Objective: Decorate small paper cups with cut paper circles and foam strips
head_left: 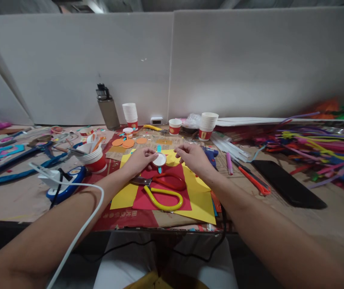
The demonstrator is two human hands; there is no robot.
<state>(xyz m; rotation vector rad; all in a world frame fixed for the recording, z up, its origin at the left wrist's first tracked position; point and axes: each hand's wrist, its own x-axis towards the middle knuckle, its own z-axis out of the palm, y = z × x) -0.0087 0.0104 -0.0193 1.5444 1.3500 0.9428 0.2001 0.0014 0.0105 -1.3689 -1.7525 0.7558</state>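
Observation:
A small white round piece (159, 159), with teal strips sticking out at top and bottom, looks like the cut-off base of a paper cup. My left hand (141, 160) pinches its left edge. To its right hovers my right hand (192, 158), fingers bent and slightly apart, with nothing visible between them. Below both hands, scissors (164, 190) with one red and one yellow handle lie on red paper (141, 202) and yellow paper (202, 200). Beyond my left hand are orange paper discs (128, 143) and a similar small cup piece with teal strips (127, 131).
Stacked paper cups (208, 125) stand at the back, near another stack (130, 114) and a bottle (108, 108). At left are a cup of tools (93, 158) and a power strip (66, 182) with a white cable crossing my left forearm. A phone (288, 182), cutter (254, 180) and pipe cleaners (322, 148) lie right.

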